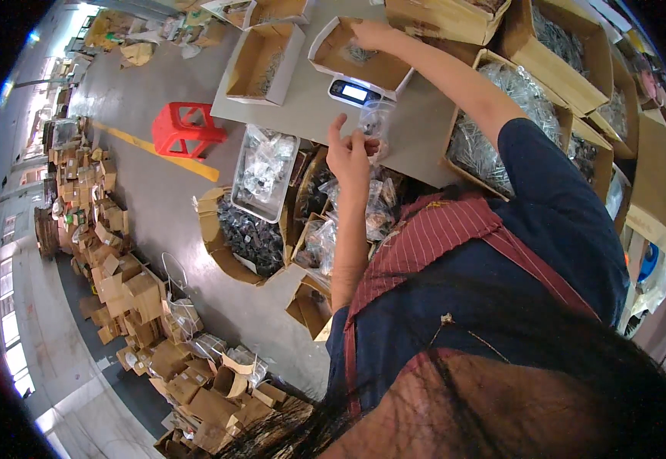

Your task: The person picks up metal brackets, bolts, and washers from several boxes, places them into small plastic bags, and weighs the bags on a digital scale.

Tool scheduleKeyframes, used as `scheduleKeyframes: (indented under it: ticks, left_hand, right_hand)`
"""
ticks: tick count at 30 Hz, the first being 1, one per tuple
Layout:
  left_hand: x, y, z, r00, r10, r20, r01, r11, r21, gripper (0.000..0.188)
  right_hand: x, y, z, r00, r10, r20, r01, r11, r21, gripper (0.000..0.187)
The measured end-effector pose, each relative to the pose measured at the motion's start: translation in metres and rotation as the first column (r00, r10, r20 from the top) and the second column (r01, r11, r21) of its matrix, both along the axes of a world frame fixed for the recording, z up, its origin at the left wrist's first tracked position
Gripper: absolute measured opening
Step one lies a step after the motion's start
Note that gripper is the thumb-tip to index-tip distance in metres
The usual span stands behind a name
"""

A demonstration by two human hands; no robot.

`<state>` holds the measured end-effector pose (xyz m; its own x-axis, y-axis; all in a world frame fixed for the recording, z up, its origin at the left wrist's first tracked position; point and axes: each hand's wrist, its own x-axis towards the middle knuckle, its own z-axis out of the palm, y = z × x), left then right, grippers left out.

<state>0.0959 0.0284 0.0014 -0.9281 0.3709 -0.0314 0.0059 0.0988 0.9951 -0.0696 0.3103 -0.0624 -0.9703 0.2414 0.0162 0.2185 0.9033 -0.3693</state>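
My right hand [372, 35] reaches into a shallow cardboard tray [394, 73] at the far side of the table. Its fingers are bent together above a small pile of thin metal pieces [358, 53]; anything between them is too small to make out. The tray rests on a small digital scale [353, 93] with a lit display. Nearer to me, my left hand [350, 157] is raised by the table's front edge, one finger pointing up and the others curled against a clear plastic bag [377, 118]. The exact grip on the bag is partly hidden.
Another cardboard tray [260, 65] of metal pieces stands left of the scale. Boxes of metal parts [493, 122] crowd the right. Below the table edge are a metal tray of bags [266, 172] and a carton of dark parts [250, 237]. A red stool [187, 130] stands left.
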Motion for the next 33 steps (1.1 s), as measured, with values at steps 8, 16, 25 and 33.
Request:
scheduleKeyframes:
  ticks: [8, 16, 25, 33]
  left_hand:
    - [0.000, -0.001, -0.001, 0.998, -0.061, -0.009, 0.060, 0.994, -0.095, 0.032]
    - [-0.008, 0.000, 0.003, 0.998, -0.057, -0.041, 0.052, 0.993, -0.104, 0.035]
    - [-0.029, 0.009, 0.000, 0.990, -0.087, 0.113, 0.082, 0.995, 0.050, 0.032]
    - [-0.020, 0.004, -0.003, 0.987, -0.066, 0.146, 0.058, 0.997, 0.055, 0.031]
  right_hand:
    - [0.015, -0.051, -0.020, 0.911, 0.330, 0.246, -0.395, 0.869, 0.297, 0.029]
    - [0.078, -0.011, 0.023, 0.985, -0.046, -0.165, -0.069, 0.777, -0.626, 0.027]
    - [0.164, -0.051, 0.033, 0.922, 0.178, -0.343, -0.378, 0.234, -0.896, 0.040]
    - [0.182, -0.076, 0.042, 0.816, 0.467, -0.341, -0.560, 0.783, -0.269, 0.032]
